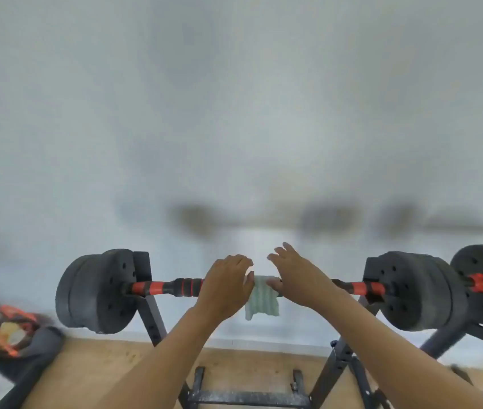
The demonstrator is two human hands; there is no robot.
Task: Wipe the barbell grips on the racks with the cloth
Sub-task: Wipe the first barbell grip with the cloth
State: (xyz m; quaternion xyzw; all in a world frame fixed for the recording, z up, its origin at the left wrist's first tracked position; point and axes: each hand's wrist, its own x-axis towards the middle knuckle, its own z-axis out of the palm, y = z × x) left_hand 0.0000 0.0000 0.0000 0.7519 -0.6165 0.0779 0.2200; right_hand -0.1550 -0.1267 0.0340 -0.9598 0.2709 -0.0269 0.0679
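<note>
- cloth (262, 299) hangs over the bar (187, 287) between both hands.
- left hand (224, 287) fingers loosely bent, beside cloth.
- right hand (296, 276) fingers wide, thumb on cloth.

The scene is lit softly and evenly; no light source can be made out and no glare is seen. The pale wall (234, 98) is rendered as a smeared, mottled grey, and blurred dark patches (196, 216) are spread across it above the barbell (181, 287). The best detail is held near the middle, though edges there are softened too. Wide-angle distortion is seen toward the sides, where the rack legs (153, 320) are splayed outward. The orange clutter (7, 329) at lower left is heavily blurred.
</note>
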